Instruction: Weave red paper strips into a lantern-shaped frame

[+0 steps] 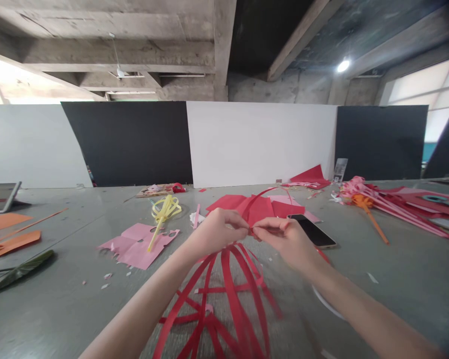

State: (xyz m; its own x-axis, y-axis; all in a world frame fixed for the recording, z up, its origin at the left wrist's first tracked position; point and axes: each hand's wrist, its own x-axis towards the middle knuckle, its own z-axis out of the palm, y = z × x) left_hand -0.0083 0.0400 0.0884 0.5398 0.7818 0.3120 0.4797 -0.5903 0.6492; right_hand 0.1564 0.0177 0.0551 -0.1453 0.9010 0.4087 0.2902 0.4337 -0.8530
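Note:
Long red paper strips fan down toward me from where my two hands meet, in the middle of the view. My left hand pinches the gathered end of these strips. Fingertip to fingertip with it, my right hand is closed on the same red paper strips. One strip arches up above the fingers. The exact point of the pinch is partly hidden by the fingers. Behind my hands lie folded red paper sheets. A black phone rests just beyond my right hand.
A yellow paper-strip flower lies on cut pink paper to the left. Orange paper, a green leaf shape and a tablet are farther left. At right are an orange paper flower and pink strips.

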